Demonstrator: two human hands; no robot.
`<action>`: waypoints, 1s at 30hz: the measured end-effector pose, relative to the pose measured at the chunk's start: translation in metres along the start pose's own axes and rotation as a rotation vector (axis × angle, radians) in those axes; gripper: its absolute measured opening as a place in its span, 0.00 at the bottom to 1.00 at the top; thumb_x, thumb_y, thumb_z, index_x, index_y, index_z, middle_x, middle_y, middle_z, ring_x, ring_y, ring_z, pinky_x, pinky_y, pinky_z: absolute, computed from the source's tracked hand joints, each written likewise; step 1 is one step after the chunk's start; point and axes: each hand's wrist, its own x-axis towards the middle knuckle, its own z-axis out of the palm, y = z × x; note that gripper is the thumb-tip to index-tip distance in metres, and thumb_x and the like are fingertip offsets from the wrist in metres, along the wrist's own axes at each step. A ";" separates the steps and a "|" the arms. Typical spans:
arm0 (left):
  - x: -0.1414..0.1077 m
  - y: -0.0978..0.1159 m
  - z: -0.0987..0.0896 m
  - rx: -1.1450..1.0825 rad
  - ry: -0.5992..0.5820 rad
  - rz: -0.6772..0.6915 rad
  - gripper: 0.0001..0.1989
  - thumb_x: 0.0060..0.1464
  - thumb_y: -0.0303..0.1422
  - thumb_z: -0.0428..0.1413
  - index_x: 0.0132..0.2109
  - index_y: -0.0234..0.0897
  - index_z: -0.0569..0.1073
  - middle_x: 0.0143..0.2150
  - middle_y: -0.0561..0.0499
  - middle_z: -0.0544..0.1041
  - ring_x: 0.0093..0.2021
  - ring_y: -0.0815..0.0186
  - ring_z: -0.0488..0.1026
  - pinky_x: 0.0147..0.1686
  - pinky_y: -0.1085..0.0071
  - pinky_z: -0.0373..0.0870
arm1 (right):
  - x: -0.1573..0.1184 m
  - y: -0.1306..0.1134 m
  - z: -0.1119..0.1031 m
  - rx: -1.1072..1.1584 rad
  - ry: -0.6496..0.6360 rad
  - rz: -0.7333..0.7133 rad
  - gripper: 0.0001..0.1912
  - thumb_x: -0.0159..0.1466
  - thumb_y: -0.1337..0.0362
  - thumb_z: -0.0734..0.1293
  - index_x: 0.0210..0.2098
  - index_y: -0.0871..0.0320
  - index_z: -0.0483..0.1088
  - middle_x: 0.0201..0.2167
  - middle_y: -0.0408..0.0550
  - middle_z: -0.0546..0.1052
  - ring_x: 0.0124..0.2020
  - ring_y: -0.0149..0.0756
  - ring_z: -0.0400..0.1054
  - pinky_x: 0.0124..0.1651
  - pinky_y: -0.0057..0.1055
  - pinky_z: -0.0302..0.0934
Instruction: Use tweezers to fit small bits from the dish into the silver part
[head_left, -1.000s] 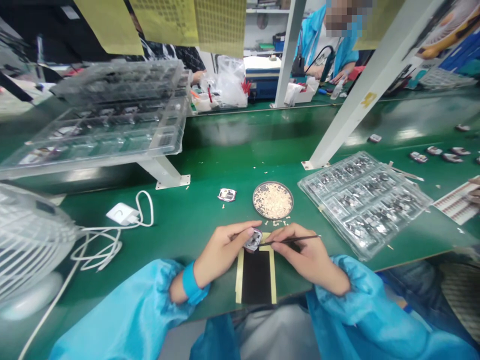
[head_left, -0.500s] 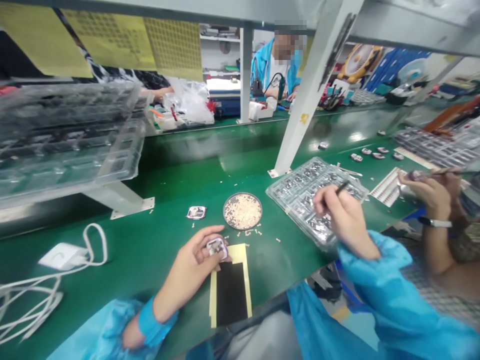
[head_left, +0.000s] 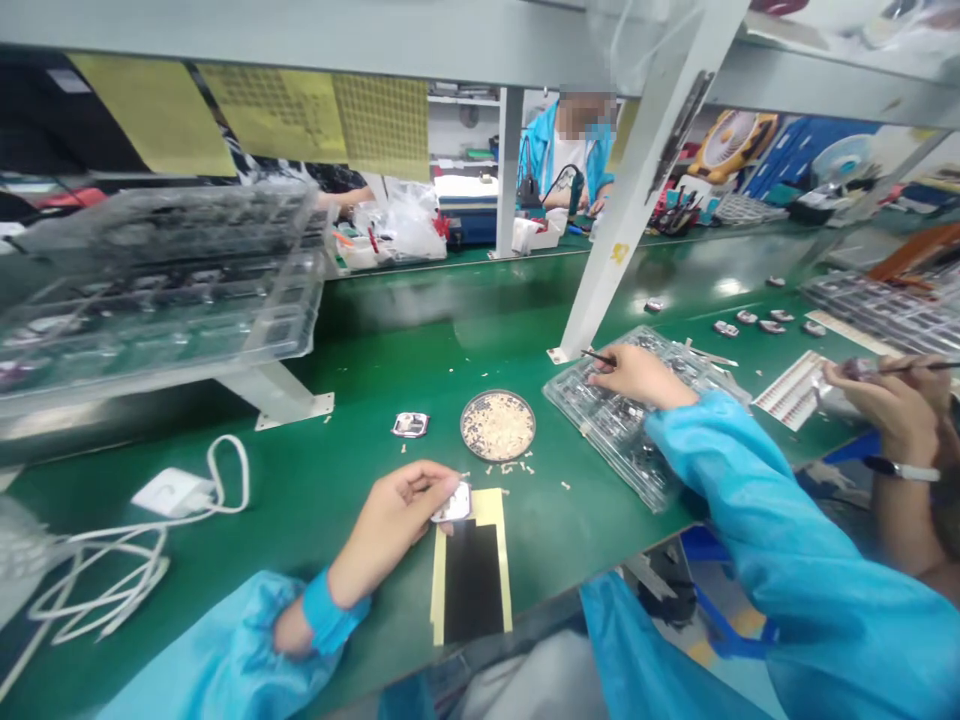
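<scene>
We have a green bench in front of us. On it, to our right, lies a clear tray of small parts. A black pad edged in yellow lies close to us. Our right hand is over the tray; we cannot tell whether it touches a part. Our left hand is at the pad's far left corner. Between tray and left hand, farther off, sits a round dish. The left thumb and fingers pinch a pale case; another case lies left of the dish. Our right fingers close narrowly round a dark tool. Pale bits fill the dish.
</scene>
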 end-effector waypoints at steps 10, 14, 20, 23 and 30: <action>-0.007 0.000 0.005 -0.234 -0.013 0.010 0.22 0.60 0.46 0.58 0.49 0.30 0.79 0.38 0.40 0.81 0.31 0.62 0.77 0.23 0.75 0.61 | -0.112 -0.114 0.019 0.732 -0.005 -0.258 0.10 0.60 0.56 0.74 0.33 0.56 0.77 0.27 0.43 0.79 0.28 0.35 0.72 0.30 0.29 0.65; -0.011 0.001 0.004 -0.174 0.017 0.104 0.19 0.57 0.39 0.61 0.53 0.33 0.78 0.41 0.44 0.82 0.32 0.66 0.74 0.30 0.74 0.67 | -0.134 -0.147 0.052 1.009 -0.326 -0.301 0.08 0.63 0.57 0.72 0.36 0.55 0.80 0.35 0.44 0.82 0.37 0.38 0.77 0.40 0.32 0.71; -0.016 -0.001 0.008 -0.158 -0.036 0.166 0.25 0.55 0.32 0.62 0.60 0.33 0.73 0.51 0.42 0.79 0.50 0.57 0.76 0.50 0.65 0.73 | -0.130 -0.155 0.071 1.039 -0.386 -0.181 0.13 0.62 0.57 0.73 0.26 0.59 0.77 0.23 0.43 0.79 0.27 0.32 0.73 0.34 0.26 0.66; -0.017 -0.004 0.010 -0.082 -0.033 0.208 0.25 0.56 0.31 0.60 0.61 0.33 0.72 0.51 0.43 0.79 0.52 0.56 0.75 0.51 0.65 0.72 | -0.131 -0.158 0.069 1.026 -0.380 -0.149 0.15 0.63 0.56 0.72 0.25 0.60 0.76 0.22 0.43 0.77 0.24 0.30 0.70 0.30 0.25 0.63; -0.019 -0.008 0.012 0.133 0.037 0.287 0.26 0.55 0.31 0.62 0.61 0.37 0.73 0.53 0.44 0.78 0.44 0.60 0.77 0.42 0.68 0.75 | -0.131 -0.158 0.069 0.976 -0.379 -0.105 0.18 0.64 0.55 0.71 0.24 0.61 0.75 0.22 0.43 0.75 0.25 0.27 0.65 0.31 0.23 0.58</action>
